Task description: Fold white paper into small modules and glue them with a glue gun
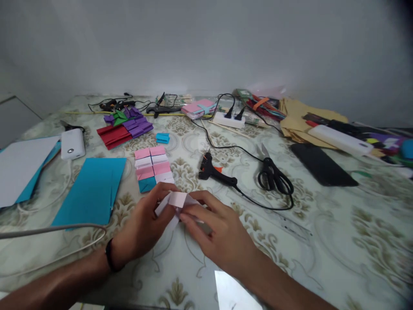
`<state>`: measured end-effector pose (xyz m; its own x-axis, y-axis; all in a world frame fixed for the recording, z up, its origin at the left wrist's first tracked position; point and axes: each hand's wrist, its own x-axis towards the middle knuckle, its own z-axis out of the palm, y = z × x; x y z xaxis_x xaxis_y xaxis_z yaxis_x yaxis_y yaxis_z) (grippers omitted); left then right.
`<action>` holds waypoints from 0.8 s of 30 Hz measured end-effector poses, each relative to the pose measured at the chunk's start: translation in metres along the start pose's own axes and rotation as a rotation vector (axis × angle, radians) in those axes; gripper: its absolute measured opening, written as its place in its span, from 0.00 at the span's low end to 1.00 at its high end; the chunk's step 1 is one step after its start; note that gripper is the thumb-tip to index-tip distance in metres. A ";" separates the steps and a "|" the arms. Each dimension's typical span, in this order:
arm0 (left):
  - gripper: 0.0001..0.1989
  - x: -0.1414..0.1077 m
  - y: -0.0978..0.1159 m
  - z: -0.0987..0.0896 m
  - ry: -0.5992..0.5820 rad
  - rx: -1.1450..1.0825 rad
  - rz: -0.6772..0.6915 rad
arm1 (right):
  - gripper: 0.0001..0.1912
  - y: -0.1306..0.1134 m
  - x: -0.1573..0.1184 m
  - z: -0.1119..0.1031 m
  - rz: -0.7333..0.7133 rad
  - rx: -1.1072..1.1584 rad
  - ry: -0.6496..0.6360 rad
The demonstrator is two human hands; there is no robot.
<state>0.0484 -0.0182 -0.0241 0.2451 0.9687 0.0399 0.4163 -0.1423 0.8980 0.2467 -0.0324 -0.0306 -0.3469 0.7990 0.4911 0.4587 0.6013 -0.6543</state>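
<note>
A small folded piece of white paper is held between both hands near the middle of the table. My left hand grips its left side, thumb and fingers closed on it. From the right, my right hand pinches the same paper, its fingers pressed round the folds. Just beyond the left fingertips lie folded pink, white and blue paper pieces in two columns. A black glue gun rests on the patterned cloth past the right hand. White paper lies below the right forearm.
Blue sheets and a white power bank sit left. Red and purple folded papers are farther back. Black scissors, a dark phone and a clear ruler lie right. A power strip stands behind.
</note>
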 end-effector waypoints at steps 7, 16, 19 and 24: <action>0.09 -0.007 0.002 0.012 0.228 -0.067 0.032 | 0.20 -0.004 0.000 0.014 0.148 0.126 0.311; 0.07 -0.010 0.009 0.020 0.281 -0.185 0.198 | 0.04 -0.017 0.019 0.011 0.297 0.432 0.214; 0.12 -0.013 0.009 0.021 0.222 -0.206 0.211 | 0.09 -0.015 0.021 0.012 0.323 0.498 0.266; 0.22 -0.026 -0.001 0.007 0.016 -0.284 0.212 | 0.11 -0.008 0.013 0.012 0.280 0.446 0.308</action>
<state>0.0475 -0.0450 -0.0289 0.2855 0.9269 0.2436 0.0971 -0.2808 0.9548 0.2291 -0.0266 -0.0258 0.0204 0.9306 0.3655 0.0883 0.3625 -0.9278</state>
